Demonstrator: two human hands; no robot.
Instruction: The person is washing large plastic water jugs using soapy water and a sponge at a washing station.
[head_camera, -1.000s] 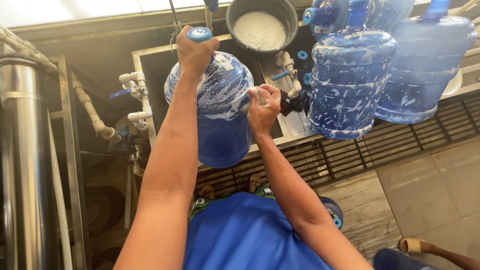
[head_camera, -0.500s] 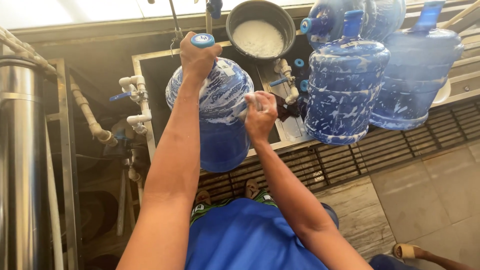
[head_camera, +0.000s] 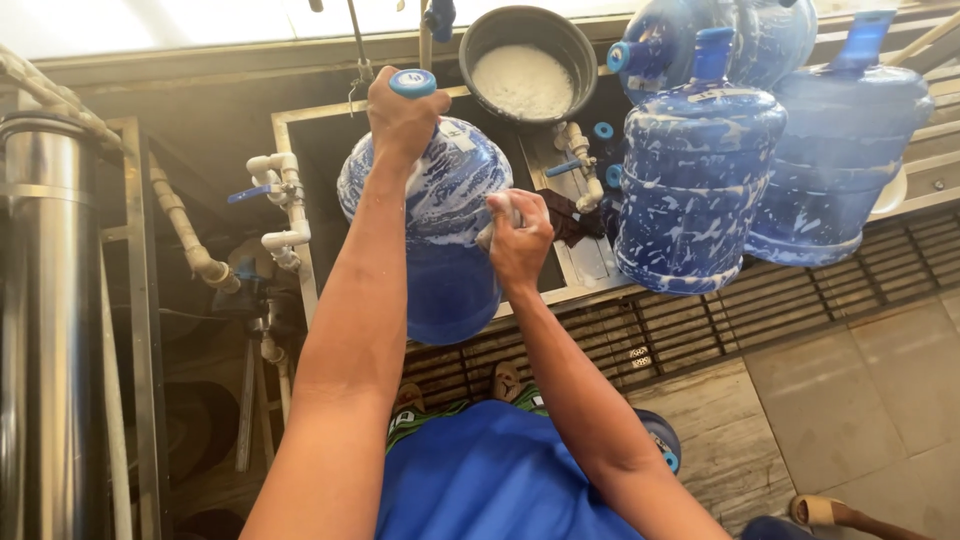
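Observation:
A large blue water jug (head_camera: 440, 250), streaked with white soap foam, leans over the edge of a metal wash basin (head_camera: 300, 150). My left hand (head_camera: 403, 117) grips the jug's neck just under its light blue cap (head_camera: 412, 82). On the jug's right shoulder my right hand (head_camera: 520, 240) presses a small soapy sponge (head_camera: 497, 212) against the foam. The jug's lower half is wet and free of foam.
Two more foamy blue jugs (head_camera: 697, 190) (head_camera: 850, 150) stand upright at the right, with another lying behind them. A dark bowl of white powder (head_camera: 527, 70) sits at the basin's back. White pipes with valves (head_camera: 280, 205) and a steel cylinder (head_camera: 45, 330) are at the left.
My right hand has slid a little along the jug's shoulder with the sponge. My left hand keeps its hold on the neck. The view has shifted slightly.

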